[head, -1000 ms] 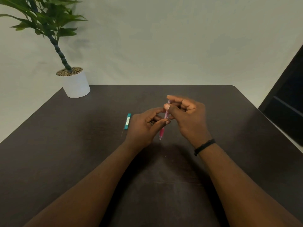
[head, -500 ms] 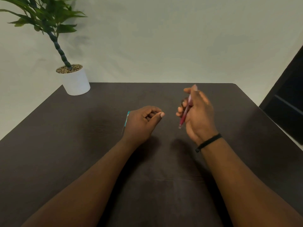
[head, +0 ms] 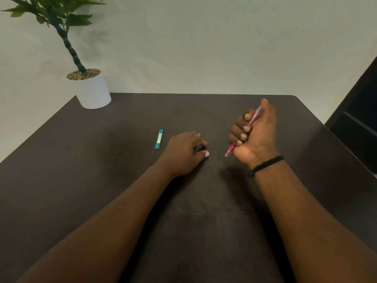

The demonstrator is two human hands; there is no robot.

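My right hand (head: 257, 137) holds a pink mechanical pencil (head: 230, 150) in a fist above the dark table (head: 91, 180). The pencil's tip points down and to the left, and my thumb lies over its top end. My left hand (head: 181, 152) rests palm down on the table, left of the pencil tip. Its fingers are arched with the tips on the surface, and I see nothing in it. A small teal lead case (head: 159, 138) lies flat just left of that hand. A thin lead (head: 152, 153) lies beside the case.
A white pot with a green plant (head: 92, 92) stands at the table's far left corner, against a pale wall. A dark panel (head: 359, 123) stands off the table's right edge. I wear a black band on my right wrist (head: 265, 165).
My hands have come apart. The right hand carried the pencil to the right and closed into a fist round it. The left hand let go and settled onto the table.
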